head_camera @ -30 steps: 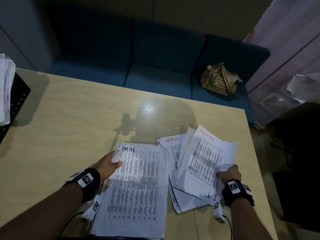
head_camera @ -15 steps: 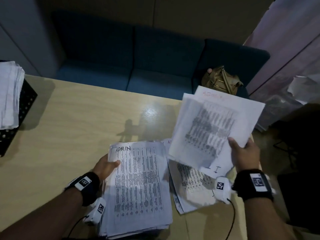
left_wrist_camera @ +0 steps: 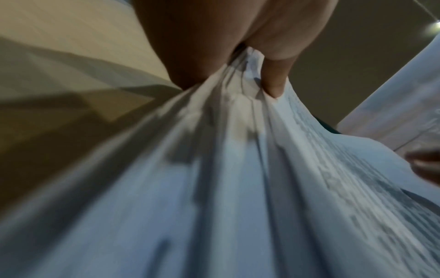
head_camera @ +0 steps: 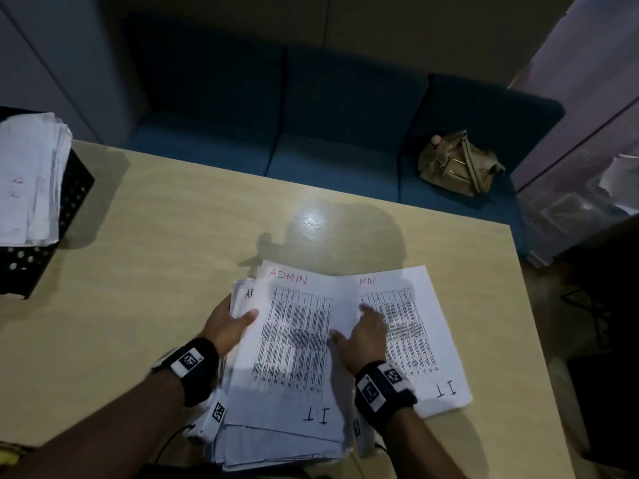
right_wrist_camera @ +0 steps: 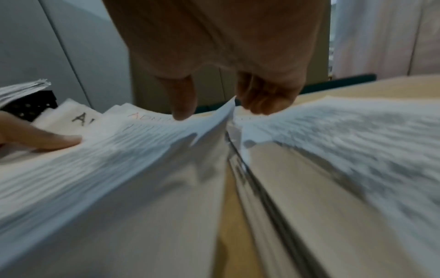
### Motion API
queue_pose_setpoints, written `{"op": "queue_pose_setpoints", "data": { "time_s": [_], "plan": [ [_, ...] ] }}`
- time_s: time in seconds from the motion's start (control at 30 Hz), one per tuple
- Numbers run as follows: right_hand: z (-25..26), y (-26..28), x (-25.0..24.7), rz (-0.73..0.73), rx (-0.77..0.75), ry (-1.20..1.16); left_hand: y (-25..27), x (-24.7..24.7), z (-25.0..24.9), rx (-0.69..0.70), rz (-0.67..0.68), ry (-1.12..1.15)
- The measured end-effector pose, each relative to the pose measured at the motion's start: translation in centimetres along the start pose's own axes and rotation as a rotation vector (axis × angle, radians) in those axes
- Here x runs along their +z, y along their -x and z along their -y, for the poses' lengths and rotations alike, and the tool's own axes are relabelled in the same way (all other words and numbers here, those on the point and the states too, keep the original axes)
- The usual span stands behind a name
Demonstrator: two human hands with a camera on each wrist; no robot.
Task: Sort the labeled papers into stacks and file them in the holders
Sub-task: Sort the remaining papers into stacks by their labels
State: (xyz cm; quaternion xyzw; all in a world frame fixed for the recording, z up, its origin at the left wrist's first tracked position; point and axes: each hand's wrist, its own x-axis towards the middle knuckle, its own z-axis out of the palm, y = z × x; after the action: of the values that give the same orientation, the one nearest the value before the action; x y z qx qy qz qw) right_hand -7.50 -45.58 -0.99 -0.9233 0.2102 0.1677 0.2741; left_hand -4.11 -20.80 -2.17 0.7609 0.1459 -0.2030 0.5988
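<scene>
Since the earlier frames the lifted ADMIN sheet [head_camera: 297,337] has come down onto the left stack [head_camera: 276,440]. Head view: right hand [head_camera: 363,337] rests on its right edge, left hand [head_camera: 228,326] grips the stack's side; second pile [head_camera: 415,340] just right of the right hand; black holder [head_camera: 74,188] far left, already holding papers, so sorting unfinished. Left wrist view: thumb and fingers pinch the stack edge. Right wrist view: thumb on top, fingers curled at the sheet's edge; firm hold or not, cannot tell
</scene>
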Motion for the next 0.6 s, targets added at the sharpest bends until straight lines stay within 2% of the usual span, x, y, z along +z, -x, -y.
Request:
{"op": "queue_pose_setpoints", "data": {
  "time_s": [0.07, 0.1, 0.2, 0.3, 0.4, 0.53, 0.6],
  "plan": [
    [1.5, -1.1, -0.8, -0.135, -0.108, 0.025, -0.2, 0.1, 0.4, -0.012, -0.007, -0.032],
    [2.4, -1.6, -1.2, -0.153, -0.173, 0.044, -0.3, 0.2, 0.5, -0.024, 0.005, -0.027],
    [4.6, -3.3, -0.9, -0.06, -0.349, 0.185, -0.4, 0.7, 0.6, -0.09, 0.089, 0.104],
    [6.1, -4.0, 0.2, 0.094, -0.459, 0.287, -0.4, 1.3, 0.3, -0.095, 0.102, 0.139],
    [7.0, -3.4, 1.5, 0.168, -0.509, 0.265, -0.3, 1.6, 0.1, -0.066, 0.151, 0.104],
    [7.3, -2.0, 2.8, 0.203, -0.667, 0.243, -0.4, 1.7, 0.4, 0.009, 0.168, -0.018],
    [6.7, -2.2, 1.8, 0.224, -0.635, 0.159, -0.6, 1.6, 0.6, 0.037, 0.145, -0.111]
  ]
}}
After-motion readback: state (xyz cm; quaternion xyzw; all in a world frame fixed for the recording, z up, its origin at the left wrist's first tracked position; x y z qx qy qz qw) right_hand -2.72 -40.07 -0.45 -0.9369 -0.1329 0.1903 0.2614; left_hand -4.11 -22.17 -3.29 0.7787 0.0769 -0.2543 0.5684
